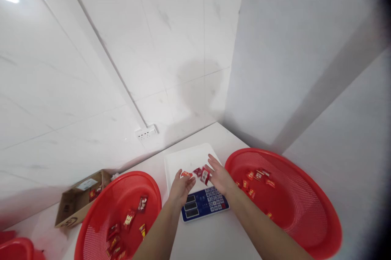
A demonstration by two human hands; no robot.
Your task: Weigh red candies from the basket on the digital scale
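A white digital scale (177,162) with a blue keypad panel lies in front of me on the table. My left hand (181,188) is over the scale's left part, its curled fingers around a small red wrapped packet (186,174). At the plate's right side, my right hand (222,177) grips another red packet (205,176) with a pale label at its fingertips, while its upper fingers reach out. Between the two hands is a darker red packet (198,171); whether it touches the plate I cannot tell.
A red mesh basket (155,190) holding several packets stands left, and a larger red basket (317,211) with several packets stands right. Behind the left one is a cardboard box (70,207). White wall (171,101) with a socket strip (147,133) rises behind the table.
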